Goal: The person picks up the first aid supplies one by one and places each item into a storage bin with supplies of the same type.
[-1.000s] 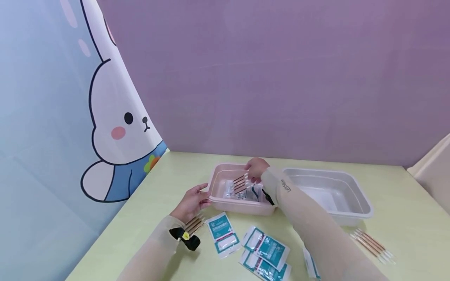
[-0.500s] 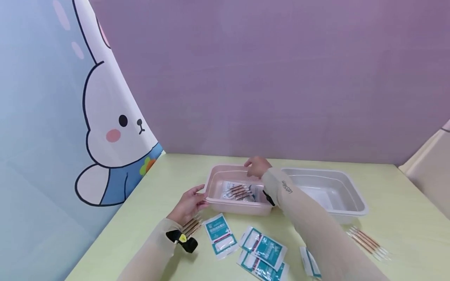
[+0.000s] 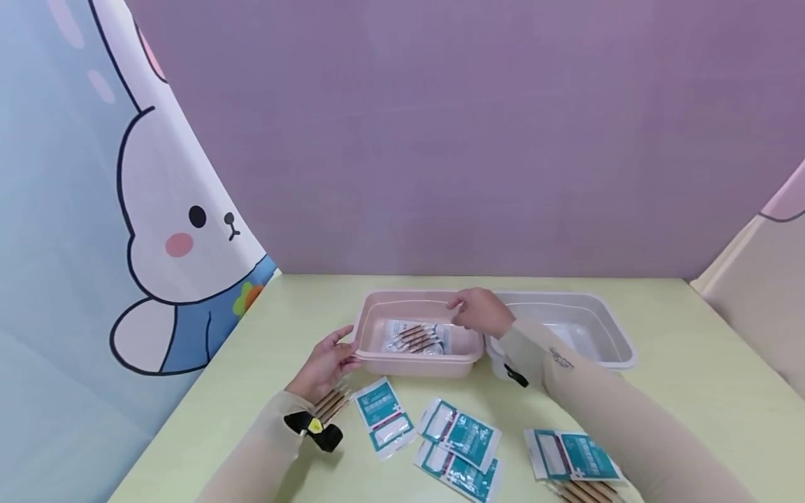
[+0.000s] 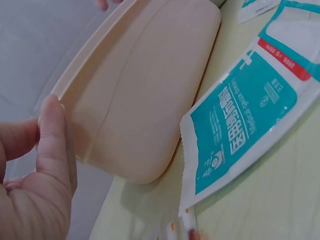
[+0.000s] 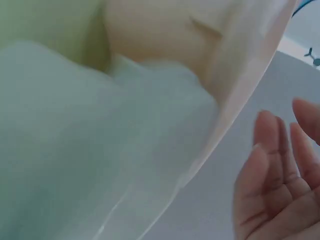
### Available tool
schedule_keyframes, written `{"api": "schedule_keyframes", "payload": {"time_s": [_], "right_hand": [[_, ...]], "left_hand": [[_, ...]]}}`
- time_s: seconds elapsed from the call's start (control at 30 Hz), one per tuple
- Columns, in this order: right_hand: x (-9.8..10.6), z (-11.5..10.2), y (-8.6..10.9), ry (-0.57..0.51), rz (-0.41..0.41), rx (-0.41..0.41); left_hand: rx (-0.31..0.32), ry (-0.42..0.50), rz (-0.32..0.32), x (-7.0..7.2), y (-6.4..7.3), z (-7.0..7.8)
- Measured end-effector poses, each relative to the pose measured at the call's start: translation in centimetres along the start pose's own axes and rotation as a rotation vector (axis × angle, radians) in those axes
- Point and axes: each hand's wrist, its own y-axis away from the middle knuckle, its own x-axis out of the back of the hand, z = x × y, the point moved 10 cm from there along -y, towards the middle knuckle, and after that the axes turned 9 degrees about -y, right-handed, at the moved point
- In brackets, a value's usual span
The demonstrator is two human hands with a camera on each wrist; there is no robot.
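Observation:
A pink plastic basin (image 3: 411,366) stands on the table. Its near left corner is gripped by my left hand (image 3: 323,367), and in the left wrist view that hand (image 4: 42,165) pinches the rim. Inside the basin, several brown-stemmed cotton swabs (image 3: 415,338) lie on clear and white packets (image 3: 393,328). My right hand (image 3: 483,311) hovers by the basin's far right side with loosely bent fingers and nothing in them; the right wrist view shows the same hand (image 5: 280,185) beside the basin edges.
A pale grey basin (image 3: 619,360) stands to the right, partly behind the right arm. Teal gauze dressing packets (image 3: 385,417) lie in front, with more packets (image 3: 575,454) near the right sleeve. Loose cotton swabs (image 3: 585,491) and others (image 3: 330,404) by the left wrist lie on the table.
My right hand has let go of the cotton swabs, which dropped into the pink basin, and has moved right. The left hand keeps its grip. Packets and swabs have come out from behind the right arm.

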Motion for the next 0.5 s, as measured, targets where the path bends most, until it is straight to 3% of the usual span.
{"api": "schedule_keyframes", "payload": {"time_s": [0.2, 0.5], "right_hand": [[1.0, 1.0, 2.6, -0.089, 0.046, 0.044], [3.3, 2.9, 6.6, 0.028, 0.01, 0.054]], "left_hand": [[-0.024, 0.015, -0.021, -0.6, -0.1, 0.2], [0.004, 0.027, -0.039, -0.3, 0.2, -0.1]]}}
